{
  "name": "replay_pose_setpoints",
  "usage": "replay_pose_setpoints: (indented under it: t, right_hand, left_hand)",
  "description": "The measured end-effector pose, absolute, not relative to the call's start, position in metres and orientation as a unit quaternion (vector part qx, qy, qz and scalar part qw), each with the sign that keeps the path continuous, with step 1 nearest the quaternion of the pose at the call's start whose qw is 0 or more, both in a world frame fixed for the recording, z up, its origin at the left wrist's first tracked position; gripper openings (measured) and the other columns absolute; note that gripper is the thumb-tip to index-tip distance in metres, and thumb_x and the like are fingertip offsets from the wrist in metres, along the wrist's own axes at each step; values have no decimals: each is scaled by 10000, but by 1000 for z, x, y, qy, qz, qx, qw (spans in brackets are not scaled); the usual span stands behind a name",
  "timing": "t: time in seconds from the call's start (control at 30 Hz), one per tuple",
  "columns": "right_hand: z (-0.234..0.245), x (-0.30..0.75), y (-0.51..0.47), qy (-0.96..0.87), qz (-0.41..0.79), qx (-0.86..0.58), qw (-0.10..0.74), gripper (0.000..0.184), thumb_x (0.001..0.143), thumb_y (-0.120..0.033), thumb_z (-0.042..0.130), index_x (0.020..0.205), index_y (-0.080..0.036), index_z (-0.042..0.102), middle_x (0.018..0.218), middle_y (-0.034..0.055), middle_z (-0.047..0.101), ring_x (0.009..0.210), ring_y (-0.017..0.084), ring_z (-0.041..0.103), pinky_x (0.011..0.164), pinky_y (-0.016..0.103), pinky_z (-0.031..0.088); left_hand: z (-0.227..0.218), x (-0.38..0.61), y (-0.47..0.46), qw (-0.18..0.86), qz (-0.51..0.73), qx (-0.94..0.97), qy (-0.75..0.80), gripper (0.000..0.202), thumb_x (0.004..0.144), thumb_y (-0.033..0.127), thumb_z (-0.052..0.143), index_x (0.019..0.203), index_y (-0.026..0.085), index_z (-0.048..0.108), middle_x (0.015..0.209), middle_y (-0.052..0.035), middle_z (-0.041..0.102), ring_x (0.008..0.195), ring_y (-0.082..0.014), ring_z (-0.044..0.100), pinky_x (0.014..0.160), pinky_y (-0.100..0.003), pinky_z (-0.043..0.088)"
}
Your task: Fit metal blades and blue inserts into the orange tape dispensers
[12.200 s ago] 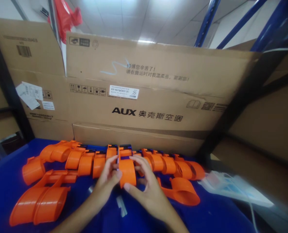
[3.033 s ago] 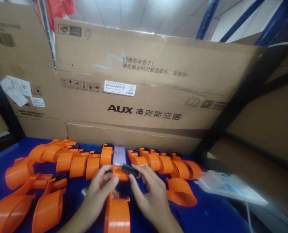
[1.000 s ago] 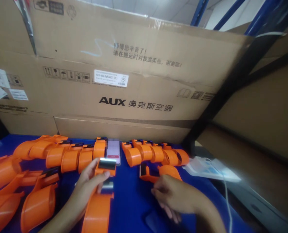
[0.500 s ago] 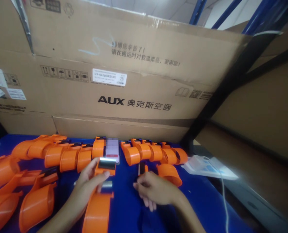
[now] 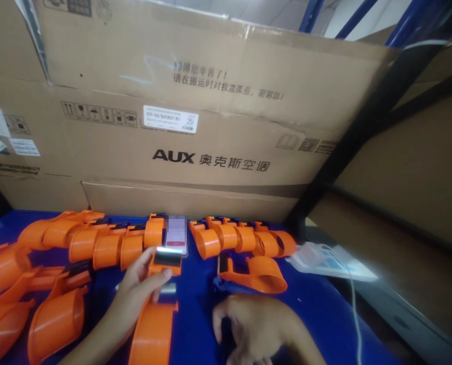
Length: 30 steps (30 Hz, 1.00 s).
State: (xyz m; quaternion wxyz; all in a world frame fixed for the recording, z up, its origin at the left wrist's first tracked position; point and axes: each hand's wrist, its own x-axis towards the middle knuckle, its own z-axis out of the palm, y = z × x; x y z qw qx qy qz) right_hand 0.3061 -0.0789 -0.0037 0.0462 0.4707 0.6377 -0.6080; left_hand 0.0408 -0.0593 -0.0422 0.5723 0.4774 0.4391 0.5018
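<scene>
Left hand (image 5: pixel 142 284): lower centre-left of the frame; thumb and fingers pinched around the head end of the dispenser.
Dispenser (image 5: pixel 155 324): smooth orange plastic with a rounded hoop body at the bottom centre edge. Its narrow head points up-frame and carries a dark, glossy strip, and it lies flat on the cloth.
Right hand (image 5: pixel 256 329): bottom centre-right, knuckles up and fingers curled under; I cannot tell whether it grips anything.
Loose dispenser (image 5: pixel 259 276): orange, on its side just above the right hand and apart from it.
Row (image 5: pixel 107 246): matching orange hoops packed side by side across the middle.
Pile (image 5: pixel 54 319): more orange shells at lower left, overlapping.
Phone (image 5: pixel 176 235): upright in a gap in the row, screen blurred.
Cloth (image 5: pixel 317 309): deep blue and matte, covering the bench.
Boxes (image 5: pixel 226 137): brown corrugated card with printed labels, filling the upper frame.
Bag (image 5: pixel 328 261): clear, crinkled film at middle right.
Cable (image 5: pixel 357 324): thin and white, trailing to lower right.
</scene>
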Motion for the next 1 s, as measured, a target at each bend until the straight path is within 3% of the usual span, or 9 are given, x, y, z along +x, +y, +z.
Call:
replay_pose_setpoints:
  t: [0.1, 0.23, 0.37, 0.47, 0.6, 0.77, 0.9, 1.0]
  right_hand:
    - [-12, 294, -78, 644, -601, 471, 53, 327, 628, -378, 848, 799, -215, 622, 408, -98, 549, 260, 83, 449, 272, 154, 378]
    - [-15, 281, -76, 687, -564, 458, 23, 167, 699, -229, 776, 818, -225, 659, 433, -106, 557, 287, 79, 467, 303, 148, 373]
    - [-21, 270, -79, 763, -490, 412, -91, 188, 701, -182, 801, 843, -234, 689, 469, -106, 554, 343, 60, 475, 339, 122, 319]
    - [-23, 265, -80, 748, -506, 404, -148, 144, 809, -250, 750, 928, -240, 670, 513, -91, 592, 340, 53, 455, 342, 127, 322]
    - [-18, 264, -77, 704, -509, 428, -250, 118, 972, -341, 564, 1009, -231, 582, 606, -37, 670, 428, 95, 577, 418, 172, 432]
    - [-12, 263, -72, 714, -430, 399, -382, 182, 933, -354, 643, 1034, -218, 577, 790, 16, 700, 680, 155, 692, 639, 262, 541]
    - [-23, 254, -72, 675, -406, 420, -450, 161, 971, -374, 594, 955, -215, 574, 737, -6, 649, 581, 130, 660, 569, 243, 510]
    - [-34, 246, -70, 612, -410, 435, -518, 181, 971, -398, 599, 1026, -237, 536, 695, -38, 610, 506, 112, 610, 484, 217, 471]
  left_hand:
    - [-42, 41, -59, 572, 503, 477, 439, 343, 838, 393, 729, 1083, 211, 573, 541, 103, 460, 498, -75, 353, 562, -213, 322]
    - [-42, 42, -58, 571, 503, 486, 430, 349, 841, 386, 728, 1099, 210, 571, 544, 110, 460, 490, -71, 346, 541, -203, 326]
    - [-43, 44, -58, 573, 515, 481, 419, 326, 849, 383, 719, 1082, 217, 563, 568, 108, 482, 489, -69, 357, 524, -194, 333]
    - [-44, 44, -56, 572, 525, 469, 421, 328, 848, 381, 722, 1081, 222, 552, 583, 108, 488, 489, -67, 365, 514, -190, 336]
    - [-43, 43, -54, 564, 533, 474, 417, 322, 854, 362, 715, 1097, 217, 560, 580, 108, 475, 479, -66, 370, 503, -191, 336]
    - [-44, 44, -55, 575, 523, 481, 404, 292, 855, 366, 711, 1064, 200, 592, 648, 77, 521, 480, -57, 377, 475, -184, 333]
    - [-47, 46, -55, 582, 508, 490, 403, 295, 858, 375, 711, 1075, 202, 611, 688, 56, 546, 508, -64, 407, 480, -181, 354]
    - [-49, 48, -56, 584, 505, 485, 410, 326, 840, 371, 730, 1100, 210, 616, 692, 53, 559, 515, -67, 419, 488, -180, 369]
